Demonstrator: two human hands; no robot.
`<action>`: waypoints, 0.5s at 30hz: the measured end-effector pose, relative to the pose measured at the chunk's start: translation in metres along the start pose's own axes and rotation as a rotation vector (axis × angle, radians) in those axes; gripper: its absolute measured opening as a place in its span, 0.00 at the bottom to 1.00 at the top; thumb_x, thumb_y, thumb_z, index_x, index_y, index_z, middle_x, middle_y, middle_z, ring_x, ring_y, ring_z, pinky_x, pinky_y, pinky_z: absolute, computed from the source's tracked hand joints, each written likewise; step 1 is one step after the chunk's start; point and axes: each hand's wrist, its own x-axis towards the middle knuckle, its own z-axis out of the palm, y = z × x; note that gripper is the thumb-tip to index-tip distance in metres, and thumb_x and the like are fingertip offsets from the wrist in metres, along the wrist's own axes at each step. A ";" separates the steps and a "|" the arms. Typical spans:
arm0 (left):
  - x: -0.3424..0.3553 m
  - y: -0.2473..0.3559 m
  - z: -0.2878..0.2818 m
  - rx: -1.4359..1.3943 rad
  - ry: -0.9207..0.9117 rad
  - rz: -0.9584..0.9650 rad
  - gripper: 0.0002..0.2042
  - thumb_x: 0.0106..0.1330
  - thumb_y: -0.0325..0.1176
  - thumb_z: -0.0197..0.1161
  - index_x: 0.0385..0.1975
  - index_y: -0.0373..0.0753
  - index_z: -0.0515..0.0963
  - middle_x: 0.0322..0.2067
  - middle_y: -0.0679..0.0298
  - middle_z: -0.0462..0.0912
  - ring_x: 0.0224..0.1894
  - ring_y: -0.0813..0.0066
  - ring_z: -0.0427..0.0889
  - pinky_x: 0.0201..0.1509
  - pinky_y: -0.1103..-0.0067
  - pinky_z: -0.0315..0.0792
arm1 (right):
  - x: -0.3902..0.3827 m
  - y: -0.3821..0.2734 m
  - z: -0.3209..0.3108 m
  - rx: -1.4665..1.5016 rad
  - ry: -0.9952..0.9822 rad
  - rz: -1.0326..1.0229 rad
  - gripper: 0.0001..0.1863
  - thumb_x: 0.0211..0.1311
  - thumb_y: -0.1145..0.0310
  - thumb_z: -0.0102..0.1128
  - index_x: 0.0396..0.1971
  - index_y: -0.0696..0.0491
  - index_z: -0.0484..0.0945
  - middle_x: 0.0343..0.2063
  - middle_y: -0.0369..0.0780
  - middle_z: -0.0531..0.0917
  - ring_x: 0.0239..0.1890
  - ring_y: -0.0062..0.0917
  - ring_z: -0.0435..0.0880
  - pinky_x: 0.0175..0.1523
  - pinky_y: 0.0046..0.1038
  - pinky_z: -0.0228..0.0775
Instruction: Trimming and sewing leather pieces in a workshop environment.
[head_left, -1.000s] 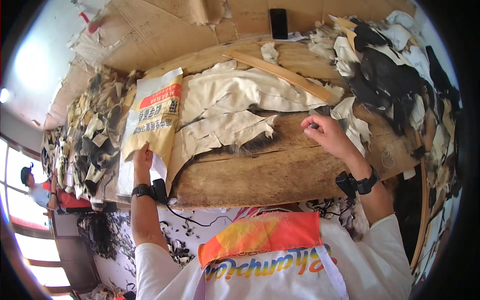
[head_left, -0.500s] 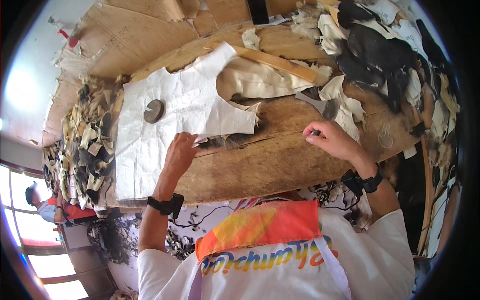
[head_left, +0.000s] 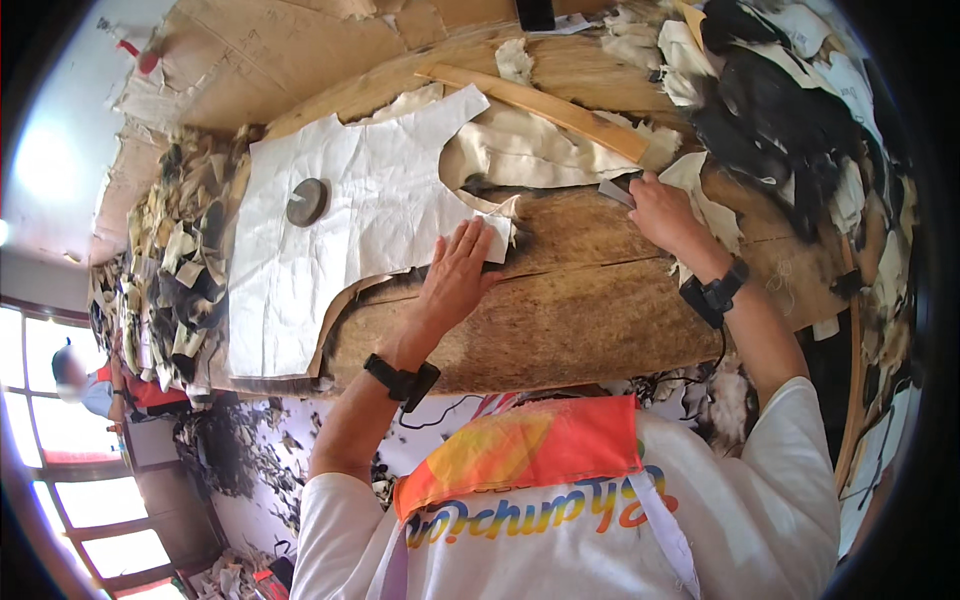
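Note:
A large white paper pattern (head_left: 350, 250), cut like a garment panel, lies over pale hide on the wooden board. On it rests a round, dark, slotted weight (head_left: 308, 203). My left hand (head_left: 460, 270) presses flat on the pattern's lower right corner, fingers stretched out. Beyond the pattern's right edge, my right hand (head_left: 660, 212) is closed on a flat metal knife (head_left: 614, 192); its grey end sticks out left of the fingers and the rest is covered. Pale hide (head_left: 530, 150) shows above the left hand, with a wooden ruler (head_left: 540, 110) across its far side.
The worn wooden board (head_left: 480, 330) has a long crack. Fur scraps (head_left: 165, 270) heap at the left; black and white hide pieces (head_left: 775, 120) pile at the far right. A dark flat object (head_left: 535, 14) lies at the back. Another person (head_left: 95, 390) is at far left.
My left hand has moved right and flattened on the pattern's corner. My right hand, which held a small dark thing, has moved up and taken hold of the flat metal knife.

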 end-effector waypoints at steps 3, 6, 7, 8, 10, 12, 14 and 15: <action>0.005 0.000 -0.004 -0.057 0.064 0.008 0.26 0.60 0.32 0.59 0.58 0.35 0.62 0.60 0.50 0.62 0.64 0.50 0.59 0.64 0.58 0.56 | 0.006 -0.004 0.000 -0.028 0.043 -0.039 0.11 0.51 0.69 0.62 0.31 0.58 0.73 0.37 0.47 0.75 0.38 0.42 0.79 0.40 0.40 0.71; 0.006 -0.001 0.004 -0.072 0.120 -0.021 0.22 0.60 0.27 0.56 0.55 0.34 0.64 0.58 0.49 0.66 0.61 0.49 0.63 0.62 0.60 0.60 | 0.001 -0.022 -0.017 0.079 0.091 -0.160 0.11 0.52 0.69 0.61 0.32 0.59 0.73 0.37 0.47 0.75 0.36 0.42 0.80 0.40 0.40 0.71; 0.004 -0.002 0.007 -0.071 0.124 -0.034 0.22 0.60 0.27 0.56 0.55 0.34 0.64 0.58 0.49 0.66 0.61 0.49 0.63 0.62 0.60 0.60 | 0.001 -0.036 -0.025 0.165 0.153 -0.275 0.10 0.52 0.69 0.61 0.31 0.59 0.74 0.33 0.46 0.77 0.34 0.42 0.80 0.41 0.39 0.72; 0.002 -0.003 0.009 -0.042 0.150 -0.031 0.20 0.60 0.27 0.55 0.53 0.34 0.65 0.56 0.49 0.67 0.60 0.49 0.64 0.61 0.59 0.61 | 0.009 -0.053 -0.027 0.166 0.150 -0.291 0.10 0.52 0.69 0.61 0.31 0.59 0.74 0.33 0.46 0.77 0.34 0.42 0.80 0.41 0.39 0.72; 0.004 0.001 0.006 -0.012 0.179 -0.033 0.18 0.60 0.26 0.54 0.51 0.33 0.66 0.55 0.48 0.68 0.59 0.50 0.66 0.60 0.58 0.61 | 0.028 -0.083 -0.032 0.396 0.061 -0.408 0.09 0.53 0.67 0.61 0.28 0.58 0.76 0.29 0.46 0.79 0.34 0.40 0.80 0.41 0.38 0.72; 0.009 0.009 -0.003 -0.211 0.189 -0.070 0.17 0.62 0.25 0.51 0.51 0.32 0.68 0.53 0.46 0.70 0.58 0.48 0.66 0.60 0.61 0.62 | 0.056 -0.103 -0.013 0.367 0.066 -0.402 0.10 0.53 0.65 0.60 0.27 0.57 0.77 0.29 0.46 0.80 0.35 0.40 0.80 0.41 0.38 0.72; 0.010 0.010 0.002 -0.294 0.272 -0.111 0.15 0.63 0.25 0.50 0.51 0.32 0.69 0.52 0.45 0.71 0.57 0.48 0.68 0.60 0.62 0.62 | 0.079 -0.117 0.006 0.341 0.069 -0.415 0.11 0.54 0.63 0.59 0.26 0.57 0.77 0.28 0.46 0.81 0.36 0.40 0.81 0.41 0.38 0.72; 0.010 0.011 0.004 -0.383 0.348 -0.141 0.14 0.65 0.25 0.50 0.50 0.31 0.70 0.51 0.45 0.72 0.56 0.47 0.69 0.60 0.63 0.63 | 0.087 -0.124 0.013 0.292 0.033 -0.380 0.11 0.55 0.62 0.58 0.27 0.56 0.78 0.29 0.46 0.82 0.37 0.40 0.81 0.41 0.39 0.72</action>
